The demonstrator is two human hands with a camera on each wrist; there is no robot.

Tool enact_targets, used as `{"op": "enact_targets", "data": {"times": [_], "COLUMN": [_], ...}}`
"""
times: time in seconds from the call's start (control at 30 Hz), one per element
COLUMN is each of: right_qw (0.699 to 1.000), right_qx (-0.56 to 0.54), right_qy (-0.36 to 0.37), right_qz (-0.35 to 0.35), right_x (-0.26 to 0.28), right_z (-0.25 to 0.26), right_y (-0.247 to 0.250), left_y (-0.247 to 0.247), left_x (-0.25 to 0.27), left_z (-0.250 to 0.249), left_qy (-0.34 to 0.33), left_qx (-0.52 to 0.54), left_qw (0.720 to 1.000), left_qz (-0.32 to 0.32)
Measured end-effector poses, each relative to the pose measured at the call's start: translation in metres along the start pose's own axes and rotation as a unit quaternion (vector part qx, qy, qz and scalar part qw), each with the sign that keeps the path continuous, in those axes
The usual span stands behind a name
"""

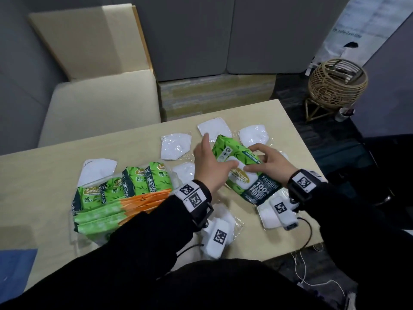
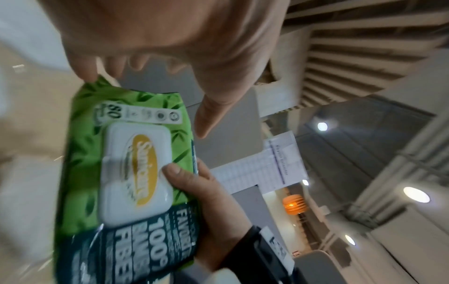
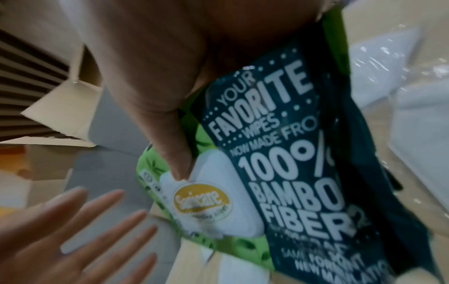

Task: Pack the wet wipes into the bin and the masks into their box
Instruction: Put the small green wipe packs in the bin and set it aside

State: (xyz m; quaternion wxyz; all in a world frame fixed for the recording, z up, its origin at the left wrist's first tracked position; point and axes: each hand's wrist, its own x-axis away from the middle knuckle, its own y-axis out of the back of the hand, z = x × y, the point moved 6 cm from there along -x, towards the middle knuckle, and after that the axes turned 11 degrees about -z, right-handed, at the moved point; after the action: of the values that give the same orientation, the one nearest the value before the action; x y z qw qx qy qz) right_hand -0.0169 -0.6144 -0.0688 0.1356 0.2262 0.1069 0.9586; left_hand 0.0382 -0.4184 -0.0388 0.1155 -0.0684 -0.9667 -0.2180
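Note:
A green wet wipes pack [image 1: 243,175] with a white flip lid is held tilted just above the table [image 1: 44,180], right of centre. My right hand [image 1: 270,163] grips its right side, thumb [image 3: 175,153] pressing the lid. My left hand [image 1: 207,157] is at the pack's left edge with straight, spread fingers [image 2: 85,71], one fingertip touching the pack [image 2: 126,173]. Several white masks in clear wrappers lie around, such as a mask [image 1: 176,146] behind my left hand and another mask [image 1: 253,135] behind the pack. A clear bin [image 1: 73,231] at left holds several wipes packs [image 1: 134,182].
An open cardboard box [image 1: 89,41] stands on the beige chair [image 1: 98,108] behind the table. A wicker basket [image 1: 337,83] sits on the floor at far right. Something blue [image 1: 15,265] lies at the near left. Cables hang over the table's near right edge.

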Motion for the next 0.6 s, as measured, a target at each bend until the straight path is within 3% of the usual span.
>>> {"op": "enact_targets", "data": {"times": [0.1,0.23,0.37,0.5,0.6], "right_qw": [0.996,0.986,0.976,0.98,0.978], "right_qx": [0.001,-0.008,0.004,-0.024,-0.07], "right_qy": [0.068,0.143,0.181,0.154,0.091], "right_qz": [0.054,0.088,0.116,0.123,0.172], "right_x": [0.019,0.038,0.036,0.023,0.019], "right_z": [0.049,0.122,0.173,0.193,0.187], "right_y": [0.004,-0.003,-0.031,-0.067,-0.109], "left_y": [0.037,0.084,0.142,0.211,0.262], "left_x": [0.003,0.008,0.01,0.004,-0.002], "left_z": [-0.043,-0.063,-0.07,-0.057,-0.031], "left_qy": [-0.085,-0.08,-0.093,-0.055,-0.014], "left_qx": [-0.01,0.035,0.057,0.142,0.19], "left_qw": [0.996,0.993,0.993,0.988,0.979], "left_qz": [0.001,0.074,0.042,-0.025,-0.078]}}
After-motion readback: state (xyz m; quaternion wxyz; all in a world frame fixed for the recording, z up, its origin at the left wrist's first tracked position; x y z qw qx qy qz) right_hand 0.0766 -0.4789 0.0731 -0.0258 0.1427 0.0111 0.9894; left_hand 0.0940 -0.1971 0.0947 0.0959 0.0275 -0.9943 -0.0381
